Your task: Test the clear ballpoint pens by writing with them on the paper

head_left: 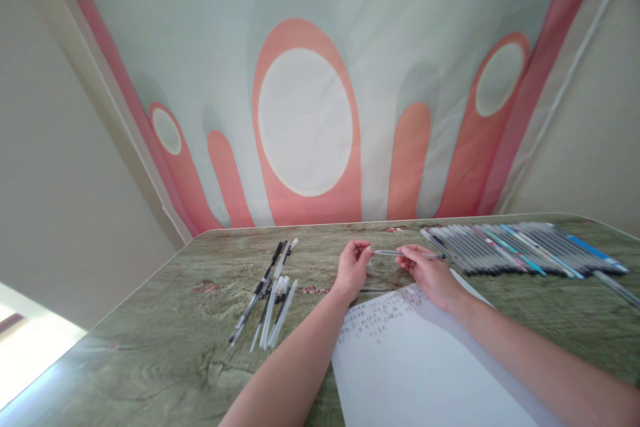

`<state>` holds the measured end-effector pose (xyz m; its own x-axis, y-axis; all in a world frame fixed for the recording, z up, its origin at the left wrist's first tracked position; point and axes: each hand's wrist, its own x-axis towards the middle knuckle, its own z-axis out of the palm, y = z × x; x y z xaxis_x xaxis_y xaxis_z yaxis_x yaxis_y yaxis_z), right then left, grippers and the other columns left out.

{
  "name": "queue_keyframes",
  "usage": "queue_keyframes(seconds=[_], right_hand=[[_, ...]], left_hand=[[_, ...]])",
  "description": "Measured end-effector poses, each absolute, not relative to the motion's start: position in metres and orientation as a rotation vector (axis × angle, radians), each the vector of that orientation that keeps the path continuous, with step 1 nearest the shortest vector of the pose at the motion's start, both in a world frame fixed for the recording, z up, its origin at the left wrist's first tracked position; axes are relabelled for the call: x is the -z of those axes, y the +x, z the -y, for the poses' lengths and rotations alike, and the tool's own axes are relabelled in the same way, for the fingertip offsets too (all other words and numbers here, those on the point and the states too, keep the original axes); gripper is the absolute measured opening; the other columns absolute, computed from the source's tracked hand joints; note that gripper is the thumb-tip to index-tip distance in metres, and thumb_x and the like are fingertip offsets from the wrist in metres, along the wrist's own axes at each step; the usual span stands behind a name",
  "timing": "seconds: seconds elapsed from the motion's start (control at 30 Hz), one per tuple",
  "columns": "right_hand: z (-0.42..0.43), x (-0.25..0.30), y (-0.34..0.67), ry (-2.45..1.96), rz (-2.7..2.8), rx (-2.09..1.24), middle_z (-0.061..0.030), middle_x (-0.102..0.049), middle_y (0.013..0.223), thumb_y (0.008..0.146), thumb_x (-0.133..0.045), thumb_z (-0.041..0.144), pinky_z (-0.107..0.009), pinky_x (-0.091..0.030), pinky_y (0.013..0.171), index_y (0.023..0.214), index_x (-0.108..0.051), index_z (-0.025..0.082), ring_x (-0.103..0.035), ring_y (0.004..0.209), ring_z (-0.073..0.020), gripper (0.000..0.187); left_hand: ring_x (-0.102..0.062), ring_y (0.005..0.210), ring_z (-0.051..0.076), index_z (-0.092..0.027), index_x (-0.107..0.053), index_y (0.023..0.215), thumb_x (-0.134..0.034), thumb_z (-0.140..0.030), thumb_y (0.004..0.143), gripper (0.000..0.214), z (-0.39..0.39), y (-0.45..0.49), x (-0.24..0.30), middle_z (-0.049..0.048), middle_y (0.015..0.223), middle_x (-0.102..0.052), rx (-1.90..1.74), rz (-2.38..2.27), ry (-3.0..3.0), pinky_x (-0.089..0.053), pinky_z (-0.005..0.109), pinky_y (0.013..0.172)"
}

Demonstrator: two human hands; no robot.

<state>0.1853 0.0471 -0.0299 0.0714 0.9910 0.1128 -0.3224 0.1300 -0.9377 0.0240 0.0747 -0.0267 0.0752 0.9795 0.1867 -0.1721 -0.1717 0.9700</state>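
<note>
A slim pen (387, 253) with a clear barrel lies level between my two hands, just above the table. Its dark end sticks out to the right, past the fingers of my right hand (434, 275), which pinch the barrel. The fingers of my left hand (354, 268) are closed at the pen's left tip; any small part inside them is hidden. Below the hands, a white sheet of paper (400, 370) carries rows of handwriting near its top edge. My right wrist is over the sheet's upper part.
Left of my hands lies a loose pile of pens and clear caps or tubes (270, 310). To the right, many pens (520, 250) form a neat side-by-side row, with one pen (617, 288) apart at its near right. Behind the wood-patterned table (165, 320) hangs a pink-and-green backdrop (310, 207).
</note>
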Motion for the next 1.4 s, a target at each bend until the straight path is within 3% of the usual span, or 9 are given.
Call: queue_keyframes(seconds=[1.4], right_hand=[[-0.0460,0.0316,0.1842,-0.953,0.994,-1.224,-0.0008,-0.060,0.068,0.068,-0.064,0.037,-0.025,-0.042,0.064,0.072,-0.062,0.020,-0.053,0.068,-0.0135,0.018]], left_hand=[[-0.053,0.063,0.009,-0.015,-0.053,0.083,-0.061,-0.029,0.070,0.021,-0.0784,0.0232,0.0326,0.0000,0.069,-0.058,-1.351,-0.936,1.386,-0.038,0.021,0.061]])
